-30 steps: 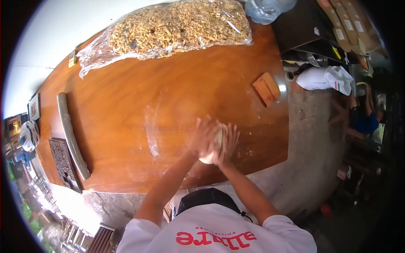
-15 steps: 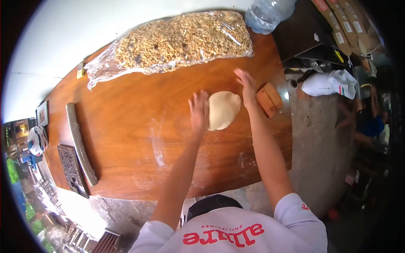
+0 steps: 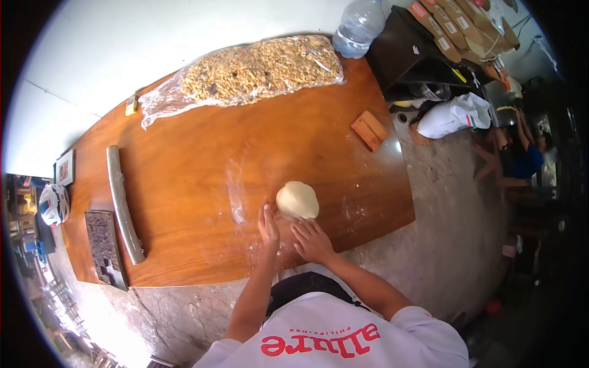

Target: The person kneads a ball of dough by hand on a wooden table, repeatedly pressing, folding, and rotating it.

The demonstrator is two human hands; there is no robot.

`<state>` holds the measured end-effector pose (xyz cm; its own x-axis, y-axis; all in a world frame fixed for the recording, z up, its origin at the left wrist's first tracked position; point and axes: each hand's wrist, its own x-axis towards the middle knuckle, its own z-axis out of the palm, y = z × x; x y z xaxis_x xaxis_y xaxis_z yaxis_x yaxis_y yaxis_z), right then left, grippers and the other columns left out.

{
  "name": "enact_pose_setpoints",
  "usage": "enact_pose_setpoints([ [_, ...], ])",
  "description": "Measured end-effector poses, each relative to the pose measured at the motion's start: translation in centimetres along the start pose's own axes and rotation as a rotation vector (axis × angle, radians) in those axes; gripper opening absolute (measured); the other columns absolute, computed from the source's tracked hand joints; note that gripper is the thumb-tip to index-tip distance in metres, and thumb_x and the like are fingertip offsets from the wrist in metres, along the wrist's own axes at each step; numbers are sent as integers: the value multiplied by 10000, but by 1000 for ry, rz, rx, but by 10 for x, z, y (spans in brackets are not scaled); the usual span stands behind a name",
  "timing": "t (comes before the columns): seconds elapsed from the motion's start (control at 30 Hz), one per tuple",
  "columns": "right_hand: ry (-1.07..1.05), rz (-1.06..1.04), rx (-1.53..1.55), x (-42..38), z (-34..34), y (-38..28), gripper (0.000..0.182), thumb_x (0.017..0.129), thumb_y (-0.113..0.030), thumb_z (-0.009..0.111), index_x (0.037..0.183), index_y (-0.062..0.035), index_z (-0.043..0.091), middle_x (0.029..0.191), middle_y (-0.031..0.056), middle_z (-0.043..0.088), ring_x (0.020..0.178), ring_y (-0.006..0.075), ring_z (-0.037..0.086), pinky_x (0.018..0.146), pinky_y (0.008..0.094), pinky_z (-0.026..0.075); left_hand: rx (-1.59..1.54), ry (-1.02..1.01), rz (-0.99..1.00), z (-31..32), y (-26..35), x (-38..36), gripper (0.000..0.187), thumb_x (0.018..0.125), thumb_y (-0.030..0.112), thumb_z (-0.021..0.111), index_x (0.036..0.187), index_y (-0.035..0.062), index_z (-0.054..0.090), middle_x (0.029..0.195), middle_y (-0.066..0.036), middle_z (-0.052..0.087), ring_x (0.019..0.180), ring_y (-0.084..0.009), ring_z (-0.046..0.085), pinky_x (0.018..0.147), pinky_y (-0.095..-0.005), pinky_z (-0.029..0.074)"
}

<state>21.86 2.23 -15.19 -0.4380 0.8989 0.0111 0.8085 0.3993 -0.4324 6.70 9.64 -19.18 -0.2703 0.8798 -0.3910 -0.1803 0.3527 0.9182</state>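
A round lump of pale dough [image 3: 297, 200] lies on the brown wooden table [image 3: 184, 184] near its front edge. My left hand [image 3: 269, 226] is at the dough's lower left side, fingers extended and holding nothing. Against the dough's near edge rests my right hand [image 3: 311, 240], its fingers spread and pointing up and left. White flour smears mark the wood left of the dough and around it.
A plastic bag of brown pieces [image 3: 264, 70] lies along the back, beside a large clear bottle [image 3: 359, 27]. A wooden block [image 3: 369, 130] sits at right. A wrapped roll [image 3: 124, 205] and dark carved board [image 3: 105, 248] are at left. Another person [image 3: 524, 156] is far right.
Both hands and the dough have come nearer to my body. The right hand has moved from the dough's right side to its near edge. The dough looks rounder, and the view has shifted.
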Motion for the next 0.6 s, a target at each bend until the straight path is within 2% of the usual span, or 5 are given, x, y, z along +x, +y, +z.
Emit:
enact_pose_setpoints([
  [0.13, -88, 151, 103, -92, 8, 12, 522, 917, -227, 599, 1378, 12, 549, 1560, 193, 421, 1442, 345, 400, 1186, 490, 301, 265, -150, 133, 23, -14, -21, 532, 1074, 327, 467, 1506, 18, 444, 1502, -198, 462, 1399, -338, 427, 1152, -419, 353],
  [0.27, 344, 416, 353, -113, -6, 10, 493, 987, -252, 530, 1412, -2, 522, 1560, 274, 373, 1434, 419, 383, 1174, 502, 305, 268, -207, 191, 39, -9, -50, 546, 1031, 255, 562, 1495, 19, 399, 1465, -184, 471, 1397, -336, 422, 1176, -427, 317],
  [0.37, 557, 370, 300, -78, -17, 14, 502, 1039, -320, 434, 1437, -22, 502, 1551, 304, 366, 1417, 474, 380, 1165, 538, 298, 669, -636, 768, 14, 6, -75, 435, 946, 155, 649, 1328, -22, 542, 1366, -225, 557, 1353, -421, 473, 1179, -525, 313],
  [0.47, 528, 325, 200, -57, 10, 27, 542, 1064, -401, 325, 1477, -86, 481, 1552, 294, 371, 1412, 504, 373, 1158, 594, 274, 539, -1010, 691, 12, 2, -83, 363, 928, 169, 627, 1248, 1, 594, 1354, -223, 564, 1353, -446, 465, 1167, -569, 311],
  [0.6, 566, 433, 142, -23, 21, 74, 559, 1060, -442, 298, 1501, -152, 479, 1555, 265, 384, 1435, 494, 348, 1170, 608, 250, 630, -811, 880, 70, -32, -31, 375, 948, 253, 577, 1228, 5, 607, 1347, -224, 564, 1305, -438, 498, 1117, -584, 345],
])
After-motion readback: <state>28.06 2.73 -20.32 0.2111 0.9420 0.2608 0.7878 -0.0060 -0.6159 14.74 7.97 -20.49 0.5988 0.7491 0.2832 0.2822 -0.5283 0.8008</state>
